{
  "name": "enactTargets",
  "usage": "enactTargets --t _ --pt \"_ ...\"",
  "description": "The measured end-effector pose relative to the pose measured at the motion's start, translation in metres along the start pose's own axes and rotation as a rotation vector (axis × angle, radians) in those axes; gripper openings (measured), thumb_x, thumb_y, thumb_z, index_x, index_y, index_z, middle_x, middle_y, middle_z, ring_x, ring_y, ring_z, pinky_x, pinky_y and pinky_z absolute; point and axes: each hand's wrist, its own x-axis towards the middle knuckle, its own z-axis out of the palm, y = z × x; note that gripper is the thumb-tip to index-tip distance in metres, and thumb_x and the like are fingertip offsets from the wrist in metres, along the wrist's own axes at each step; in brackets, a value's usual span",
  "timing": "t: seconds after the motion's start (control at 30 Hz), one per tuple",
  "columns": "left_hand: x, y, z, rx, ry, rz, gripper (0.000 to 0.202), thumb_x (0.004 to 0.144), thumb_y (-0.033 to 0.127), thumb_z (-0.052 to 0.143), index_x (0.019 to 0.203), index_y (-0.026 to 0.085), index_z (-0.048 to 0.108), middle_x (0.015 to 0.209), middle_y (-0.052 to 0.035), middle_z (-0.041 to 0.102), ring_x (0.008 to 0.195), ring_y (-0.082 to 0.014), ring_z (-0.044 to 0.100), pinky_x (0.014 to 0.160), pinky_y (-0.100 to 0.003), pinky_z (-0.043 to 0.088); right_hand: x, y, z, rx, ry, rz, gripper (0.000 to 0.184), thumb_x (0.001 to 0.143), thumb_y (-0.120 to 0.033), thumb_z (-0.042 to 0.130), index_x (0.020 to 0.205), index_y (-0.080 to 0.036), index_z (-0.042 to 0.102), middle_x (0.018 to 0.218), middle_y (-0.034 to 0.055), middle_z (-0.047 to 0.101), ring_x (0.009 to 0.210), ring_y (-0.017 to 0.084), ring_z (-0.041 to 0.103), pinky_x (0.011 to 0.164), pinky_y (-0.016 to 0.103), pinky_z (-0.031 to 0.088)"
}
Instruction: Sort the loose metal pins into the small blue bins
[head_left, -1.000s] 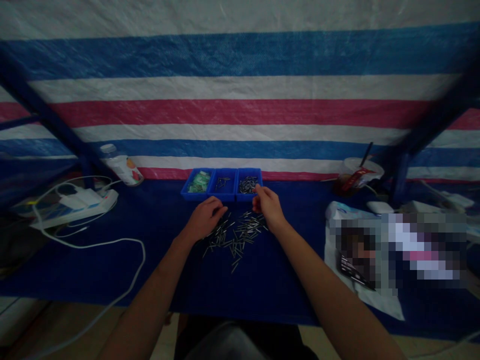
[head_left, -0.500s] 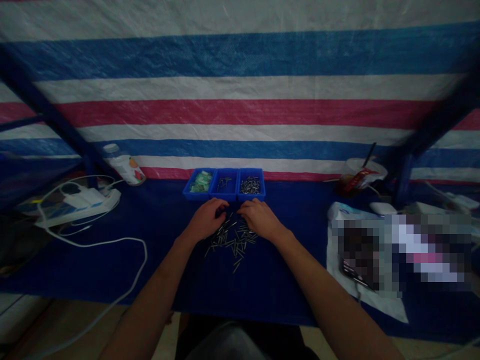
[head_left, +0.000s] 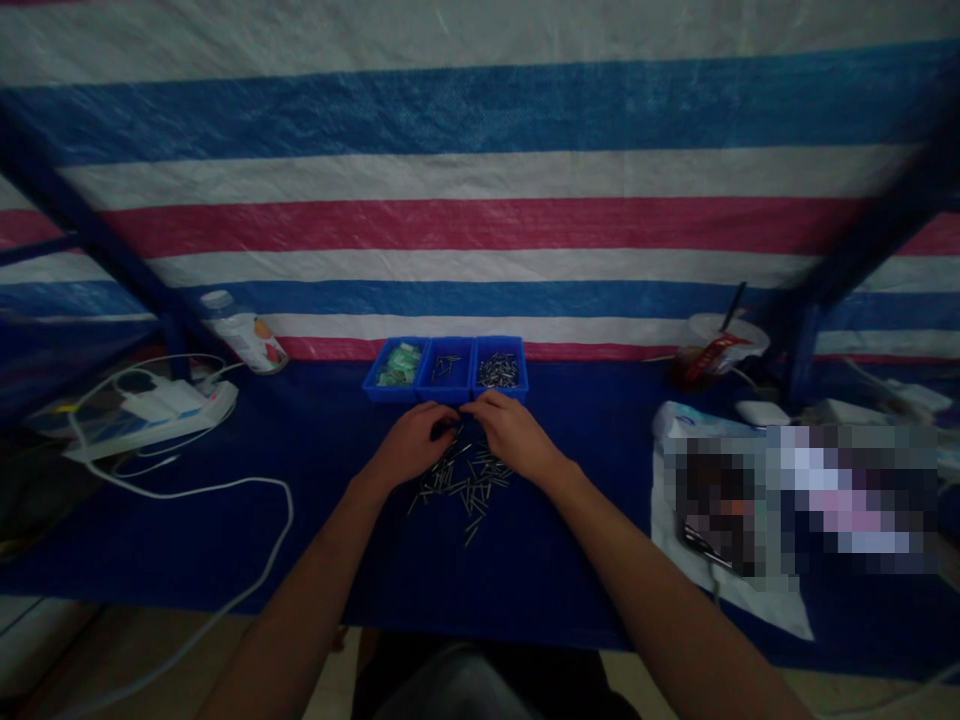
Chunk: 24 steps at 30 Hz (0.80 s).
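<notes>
A loose heap of thin metal pins (head_left: 471,488) lies on the blue tabletop in front of me. My left hand (head_left: 417,442) hovers at the heap's upper left, thumb and fingers curled together. From the other side my right hand (head_left: 514,432) reaches in, its fingertips nearly meeting those of the left. Both hands are closed, and whatever they pinch is too small and dark to make out. Just beyond them stand three joined blue bins: a left bin (head_left: 370,381) with green-and-clear packets, a middle bin (head_left: 450,393) with a few pins, and a right bin (head_left: 501,394) with many small metal pieces.
A white power strip (head_left: 161,425) with cables lies at left, near a plastic bottle (head_left: 251,335). At right are a drink cup (head_left: 720,350) with a straw, a white sheet (head_left: 765,605) and a blurred-out phone-like device. A striped tarp (head_left: 480,225) hangs behind the table.
My right hand has moved slightly left, bringing its fingertips close to my left hand's. The left hand stays almost in place. The bins and heap look unchanged.
</notes>
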Motion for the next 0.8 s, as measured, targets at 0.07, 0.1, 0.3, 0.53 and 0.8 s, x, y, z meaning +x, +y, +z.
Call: enactTargets --t 0.07,0.1,0.3,0.53,0.8 --pt "0.000 0.003 -0.001 0.000 0.042 0.037 0.016 0.087 0.028 0.062 0.100 0.021 0.068 0.098 -0.0049 0.068 0.092 -0.0224 0.061 0.087 -0.040 0.046 0.003 -0.002 0.002 0.177 0.127 0.037 0.036 0.092 -0.006 0.043 0.114 -0.020 0.068 0.104 0.0083 0.064 0.094 0.018 0.061 0.087 0.034 0.048" --pt "0.000 0.004 -0.002 0.001 0.059 0.055 0.018 0.087 0.031 0.063 0.101 0.021 0.068 0.099 -0.0048 0.068 0.095 -0.0230 0.060 0.089 -0.041 0.045 0.004 -0.003 0.003 0.256 0.181 0.074 0.032 0.093 -0.008 0.046 0.110 -0.021 0.069 0.100 0.0071 0.065 0.092 0.018 0.062 0.086 0.034 0.049" --pt "0.001 0.004 -0.003 -0.025 0.111 0.148 0.018 0.094 0.031 0.056 0.096 0.021 0.071 0.096 -0.0048 0.069 0.093 -0.0208 0.060 0.087 -0.038 0.045 0.010 -0.005 0.016 0.723 0.255 0.347 0.017 0.088 -0.015 0.056 0.097 -0.020 0.070 0.087 0.0024 0.068 0.076 0.015 0.068 0.074 0.031 0.053" --pt "0.002 0.005 -0.002 -0.105 0.181 0.136 0.018 0.094 0.029 0.056 0.089 0.019 0.069 0.090 -0.0045 0.069 0.088 -0.0185 0.061 0.084 -0.034 0.047 0.010 -0.002 0.015 0.645 0.241 0.345 0.014 0.084 -0.016 0.063 0.093 -0.021 0.072 0.089 0.0025 0.069 0.081 0.016 0.066 0.078 0.033 0.050" --pt "0.001 0.010 -0.005 -0.131 0.192 0.085 0.024 0.095 0.033 0.052 0.083 0.019 0.068 0.085 -0.0043 0.068 0.083 -0.0186 0.062 0.081 -0.033 0.047 0.008 -0.007 0.007 0.428 0.212 0.258 0.010 0.088 -0.021 0.063 0.089 -0.021 0.073 0.085 0.0021 0.068 0.078 0.015 0.062 0.073 0.029 0.045"
